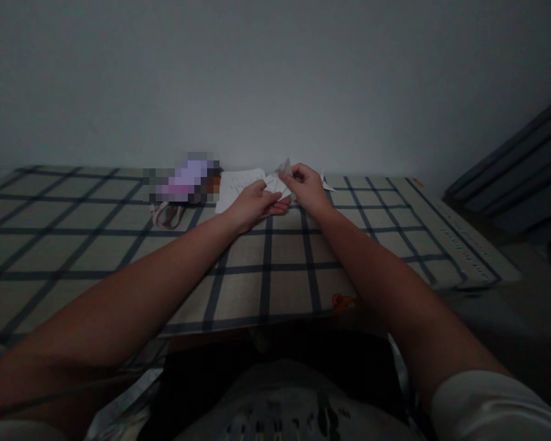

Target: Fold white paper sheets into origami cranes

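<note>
A pale wall (275,79) fills the upper part of your view. Below it, up against the wall, spreads the bench (119,251), covered with a light cloth checked in dark lines; lettering runs along the right end. Your left forearm (133,294) and right forearm (386,263) reach in from the lower corners and draw together near the far edge. Beyond the bench on the right stands a dark slatted thing (523,165), too dim for you to make out.

Toward the back, to the left of your hands, lies a purple item (186,177), blurred into blocks, so you cannot tell what it is. Between it and your hands, a white sheet (233,190) with lines of writing lies on the cloth, partly covered by your left hand (254,205). That hand's grip is closed on a folded paper, thumb above and fingers beneath. Your right hand (312,185) has its grip closed on the same paper from the other side, pinching it between thumb and fingers.

The folded paper (274,185) sits between your two hands, just right of the sheet, with a greyish pointed tip upward. A pale looped strap (168,219) lies just in front of the purple item. An orange figure (343,301) shows at the near edge, and a small white piece (328,184) lies just right of your right hand.
</note>
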### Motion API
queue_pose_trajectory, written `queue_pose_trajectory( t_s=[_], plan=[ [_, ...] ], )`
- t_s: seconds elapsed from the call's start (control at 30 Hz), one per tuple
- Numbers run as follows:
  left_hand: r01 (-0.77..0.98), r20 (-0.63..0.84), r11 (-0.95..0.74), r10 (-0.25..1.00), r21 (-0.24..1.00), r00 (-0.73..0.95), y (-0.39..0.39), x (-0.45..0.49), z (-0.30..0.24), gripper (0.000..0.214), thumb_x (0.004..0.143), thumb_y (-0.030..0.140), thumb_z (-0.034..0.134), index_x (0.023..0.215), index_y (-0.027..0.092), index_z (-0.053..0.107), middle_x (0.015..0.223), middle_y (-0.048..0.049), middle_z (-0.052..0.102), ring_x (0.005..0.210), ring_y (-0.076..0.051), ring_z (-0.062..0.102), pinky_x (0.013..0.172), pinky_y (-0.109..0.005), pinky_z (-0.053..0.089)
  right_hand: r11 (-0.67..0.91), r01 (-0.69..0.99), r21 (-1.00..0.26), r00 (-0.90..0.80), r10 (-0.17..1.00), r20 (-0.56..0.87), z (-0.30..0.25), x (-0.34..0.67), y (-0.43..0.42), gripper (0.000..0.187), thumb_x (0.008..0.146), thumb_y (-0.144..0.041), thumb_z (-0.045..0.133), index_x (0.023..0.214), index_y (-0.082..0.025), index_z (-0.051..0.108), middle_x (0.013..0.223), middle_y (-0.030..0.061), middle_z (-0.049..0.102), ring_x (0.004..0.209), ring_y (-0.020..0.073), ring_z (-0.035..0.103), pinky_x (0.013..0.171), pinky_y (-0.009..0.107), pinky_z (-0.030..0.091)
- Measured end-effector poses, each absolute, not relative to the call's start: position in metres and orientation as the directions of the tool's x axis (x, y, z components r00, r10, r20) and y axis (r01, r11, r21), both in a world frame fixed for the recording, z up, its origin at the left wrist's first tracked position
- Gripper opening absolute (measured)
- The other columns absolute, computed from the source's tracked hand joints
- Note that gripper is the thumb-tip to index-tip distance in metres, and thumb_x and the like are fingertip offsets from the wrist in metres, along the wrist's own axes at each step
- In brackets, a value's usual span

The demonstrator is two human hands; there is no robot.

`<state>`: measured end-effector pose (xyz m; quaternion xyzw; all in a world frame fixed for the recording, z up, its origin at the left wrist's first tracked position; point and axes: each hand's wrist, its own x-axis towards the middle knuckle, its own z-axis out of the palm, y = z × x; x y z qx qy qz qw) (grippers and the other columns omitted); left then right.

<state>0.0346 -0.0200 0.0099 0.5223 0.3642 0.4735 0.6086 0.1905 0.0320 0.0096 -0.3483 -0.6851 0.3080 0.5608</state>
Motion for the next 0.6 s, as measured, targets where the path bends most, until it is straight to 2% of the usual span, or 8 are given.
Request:
queue_pose_trajectory(
  t_s=[0.2,0.37,0.5,0.6],
  plan=[
    [-0.199,0.087,-0.027,0.95,0.98,0.3,-0.015,0.031,0.006,0.018,0.09,0.01,0.061,0.102,0.015,0.049,0.083,-0.0077,0.074,0.071,-0.013,0.073,0.084,-0.034,0.059,0.561,0.126,-0.818,-0.094,0.828,0.553,0.014,0.188,0.027,0.04,0.078,-0.056,0.071,0.072,-0.021,0.052,0.066,-0.0044,0.048,0.065,0.0108,0.043,0.062,0.027,0.034],
    [-0.267,0.154,-0.045,0.901,0.963,0.406,-0.017,0.032,0.001,0.041,0.08,0.002,0.065,0.115,0.017,0.05,0.091,-0.0061,0.076,0.082,-0.014,0.074,0.089,-0.032,0.057,0.537,0.073,-0.841,-0.049,0.844,0.535,0.014,0.192,0.034,0.042,0.076,-0.06,0.071,0.076,-0.021,0.053,0.071,-0.0033,0.053,0.068,0.0112,0.048,0.063,0.027,0.038],
    [-0.273,0.153,-0.044,0.907,0.961,0.392,-0.022,0.035,0.004,0.053,0.075,0.003,0.067,0.123,0.016,0.049,0.092,-0.0065,0.076,0.082,-0.015,0.074,0.09,-0.037,0.057,0.523,0.04,-0.851,-0.014,0.852,0.523,0.014,0.196,0.039,0.046,0.074,-0.064,0.071,0.077,-0.022,0.052,0.072,-0.0034,0.054,0.068,0.0112,0.048,0.062,0.026,0.038],
    [-0.228,0.101,-0.021,0.933,0.973,0.344,-0.024,0.036,0.008,0.039,0.077,0.01,0.069,0.113,0.015,0.056,0.094,-0.0086,0.075,0.081,-0.017,0.073,0.084,-0.036,0.058,0.535,0.065,-0.842,-0.03,0.845,0.534,0.014,0.196,0.037,0.046,0.074,-0.064,0.07,0.077,-0.022,0.052,0.07,-0.0037,0.051,0.066,0.0108,0.046,0.061,0.026,0.036]
  ],
)
